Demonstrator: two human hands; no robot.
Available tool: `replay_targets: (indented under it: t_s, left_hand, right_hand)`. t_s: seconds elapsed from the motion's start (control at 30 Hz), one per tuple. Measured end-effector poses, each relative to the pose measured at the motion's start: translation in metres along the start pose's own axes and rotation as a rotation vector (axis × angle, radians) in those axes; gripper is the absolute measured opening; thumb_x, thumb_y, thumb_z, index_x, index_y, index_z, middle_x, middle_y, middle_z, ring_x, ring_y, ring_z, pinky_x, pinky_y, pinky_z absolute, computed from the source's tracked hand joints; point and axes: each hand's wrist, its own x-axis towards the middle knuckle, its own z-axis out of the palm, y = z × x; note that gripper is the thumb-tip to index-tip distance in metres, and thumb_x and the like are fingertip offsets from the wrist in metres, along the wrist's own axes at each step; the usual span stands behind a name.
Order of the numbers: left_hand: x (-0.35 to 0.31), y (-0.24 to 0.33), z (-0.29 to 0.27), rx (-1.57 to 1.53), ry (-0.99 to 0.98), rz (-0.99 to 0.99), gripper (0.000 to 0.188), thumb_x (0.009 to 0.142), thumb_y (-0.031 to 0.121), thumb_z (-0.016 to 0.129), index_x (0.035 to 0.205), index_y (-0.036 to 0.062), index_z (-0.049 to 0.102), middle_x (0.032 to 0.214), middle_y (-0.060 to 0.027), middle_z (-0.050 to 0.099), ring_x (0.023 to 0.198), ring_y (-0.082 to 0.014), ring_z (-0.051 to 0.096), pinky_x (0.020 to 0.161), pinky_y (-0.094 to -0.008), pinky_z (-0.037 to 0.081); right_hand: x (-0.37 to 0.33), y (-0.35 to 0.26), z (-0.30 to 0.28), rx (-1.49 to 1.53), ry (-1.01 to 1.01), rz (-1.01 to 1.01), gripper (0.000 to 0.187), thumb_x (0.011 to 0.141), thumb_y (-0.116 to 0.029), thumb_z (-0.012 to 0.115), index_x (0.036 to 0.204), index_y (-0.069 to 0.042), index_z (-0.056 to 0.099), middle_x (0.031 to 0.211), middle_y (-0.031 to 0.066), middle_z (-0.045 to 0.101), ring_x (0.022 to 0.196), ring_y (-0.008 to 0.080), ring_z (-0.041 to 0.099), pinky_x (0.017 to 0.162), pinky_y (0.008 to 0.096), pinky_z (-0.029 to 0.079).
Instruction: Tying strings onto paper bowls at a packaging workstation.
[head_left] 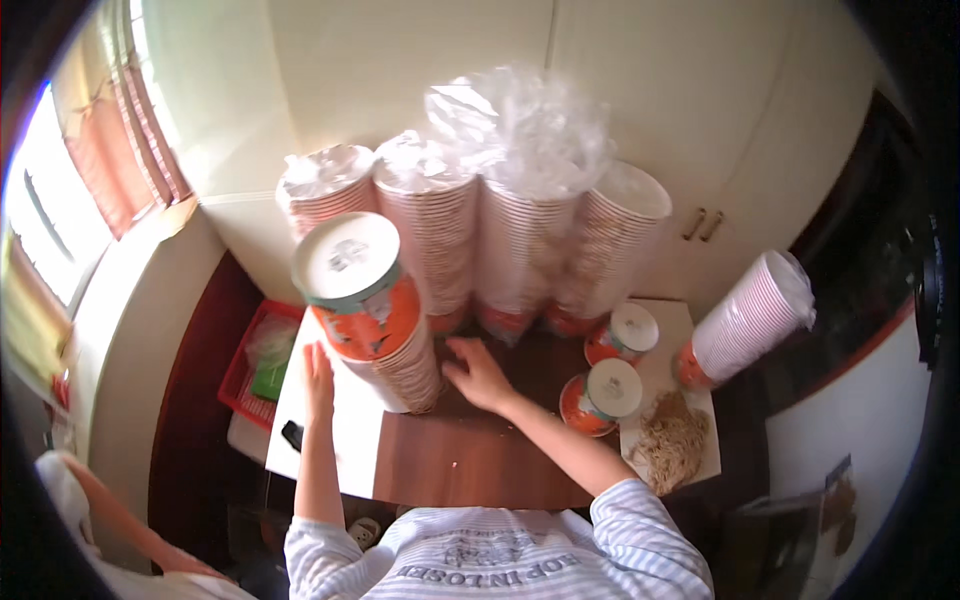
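Upright in front of me stands a stack of nested paper tubs (405, 375), its top tub orange with a white and green lid (348, 257). My left hand (318, 378) is on the stack's left side, fingers stretched out, holding nothing. On the other side, my right hand (478, 375) hovers with its fingers apart, near the stack's base. I cannot tell whether either hand touches the stack. To the right are two short orange tubs with white lids, one nearer (601, 396) and one farther (622, 333).
Several tall plastic-wrapped tub stacks (528, 250) line the back. Another wrapped stack (750, 318) leans at the right, beyond a tangled pile of tan strands (672, 440). Left of the table (480, 460) sits a red basket (240, 385). A small black object (292, 435) lies at the left edge. Another person's arm (125, 520) shows lower left.
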Motion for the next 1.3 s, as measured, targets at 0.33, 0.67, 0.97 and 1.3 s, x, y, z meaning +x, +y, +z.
replay_targets:
  t_s: [0.33,0.67,0.97,1.3]
  left_hand:
    - [-0.150,-0.155,0.005,0.307,-0.273,-0.436,0.027,0.084,0.026,0.051,0.071,0.0021,0.049,0.063,-0.0032,0.048,0.057,-0.0120,0.039,0.051,-0.0262,0.036]
    - [-0.163,-0.116,0.081,0.482,-0.696,-0.176,0.022,0.079,0.018,0.059,0.092,0.0011,0.053,0.081,-0.0135,0.057,0.067,-0.0185,0.056,0.057,-0.0314,0.045]
    - [-0.151,-0.038,0.104,-0.136,-0.635,-0.438,0.033,0.085,0.011,0.051,0.115,0.0007,0.043,0.100,-0.0058,0.054,0.083,-0.0091,0.051,0.072,-0.0217,0.042]
    - [-0.158,-0.069,0.089,0.061,-0.478,-0.330,0.026,0.071,-0.004,0.052,0.096,-0.0017,0.045,0.074,-0.0056,0.055,0.061,-0.0089,0.054,0.053,-0.0224,0.044]
  right_hand:
    - [-0.178,0.068,-0.132,-0.892,0.229,0.228,0.043,0.058,-0.013,0.070,0.097,-0.007,0.051,0.103,0.0121,0.048,0.100,0.0298,0.044,0.087,0.0419,0.033]
    - [-0.181,0.097,-0.140,-0.274,0.525,0.391,0.013,0.071,-0.008,0.061,0.078,-0.004,0.051,0.074,0.0050,0.054,0.075,0.0194,0.053,0.072,0.0299,0.040]
    - [-0.210,0.117,-0.094,1.447,0.310,0.860,0.015,0.085,-0.020,0.049,0.091,-0.008,0.057,0.084,0.0028,0.061,0.072,0.0121,0.058,0.063,0.0258,0.049]
    - [-0.204,0.107,-0.041,1.074,0.502,1.035,0.017,0.084,-0.011,0.047,0.098,-0.003,0.053,0.088,0.0041,0.057,0.084,0.0161,0.055,0.074,0.0270,0.046]
